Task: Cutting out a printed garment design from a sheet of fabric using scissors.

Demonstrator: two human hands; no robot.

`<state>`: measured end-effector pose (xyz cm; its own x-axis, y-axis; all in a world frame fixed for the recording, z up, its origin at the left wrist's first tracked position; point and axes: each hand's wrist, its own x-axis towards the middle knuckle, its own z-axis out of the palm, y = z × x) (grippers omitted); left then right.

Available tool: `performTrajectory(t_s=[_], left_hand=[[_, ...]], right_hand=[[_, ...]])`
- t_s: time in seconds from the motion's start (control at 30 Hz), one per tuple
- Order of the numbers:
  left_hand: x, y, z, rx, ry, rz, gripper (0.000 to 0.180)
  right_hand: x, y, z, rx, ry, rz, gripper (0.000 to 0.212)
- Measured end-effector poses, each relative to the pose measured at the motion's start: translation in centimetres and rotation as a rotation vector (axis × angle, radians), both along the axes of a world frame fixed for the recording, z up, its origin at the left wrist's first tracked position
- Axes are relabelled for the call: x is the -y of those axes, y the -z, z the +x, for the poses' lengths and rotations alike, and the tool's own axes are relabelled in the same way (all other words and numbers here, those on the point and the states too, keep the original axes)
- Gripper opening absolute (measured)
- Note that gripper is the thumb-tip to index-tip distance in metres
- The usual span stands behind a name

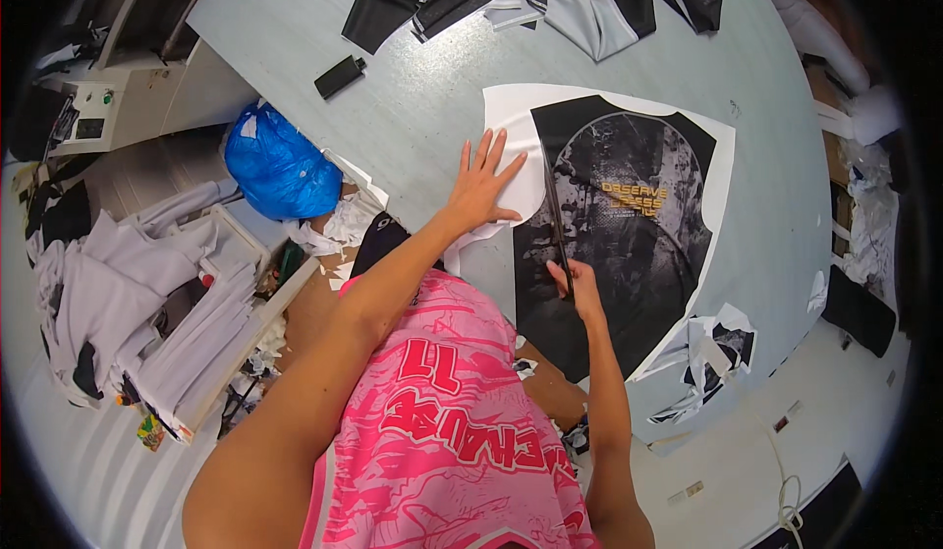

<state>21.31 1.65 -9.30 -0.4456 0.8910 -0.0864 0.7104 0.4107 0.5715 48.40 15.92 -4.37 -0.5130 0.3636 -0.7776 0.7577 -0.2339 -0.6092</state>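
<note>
1. In the head view, we see our left forearm (388, 284) come in from the lower left, bent at the elbow and slanting up to the right; our left hand (481, 193) lies palm down with its fingers spread wide, pressed to the white cloth (513, 117) and gripping nothing.
2. Our right forearm (611, 382) rises nearly upright from the lower edge; our right hand (580, 286) is closed around the handles of the dark scissors (558, 217), whose blades point away from us and lean a little to the left; how far the blades are parted we cannot tell.
3. The black printed panel (629, 284) lies on the pale table (422, 82), to the right of our left hand and reaching past our right hand; the scissors lie over its left part, near where it meets the white cloth.
4. We see a mottled grey print within a rounded outline on the panel, yellow lettering near its middle, and a white margin along its upper and right edges; soft folds run across its lower right part.
5. Just beside the panel's lower right edge we see crumpled scraps (699, 360), white mixed with black.
</note>
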Motion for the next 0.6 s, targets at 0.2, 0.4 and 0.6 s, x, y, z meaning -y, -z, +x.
performTrajectory(t_s=[0.2, 0.4, 0.6], left_hand=[[-0.2, 0.1, -0.3, -0.004, -0.011, 0.012, 0.126], [0.0, 0.0, -0.2, -0.001, -0.015, -0.009, 0.125], [-0.2, -0.1, -0.5, -0.008, -0.003, -0.007, 0.127]], right_hand=[[-1.6, 1.0, -1.8, 0.037, -0.054, 0.109, 0.048], [-2.4, 0.0, -3.4, 0.053, -0.087, 0.103, 0.052], [-3.4, -0.1, -4.9, 0.100, -0.145, 0.176, 0.053]])
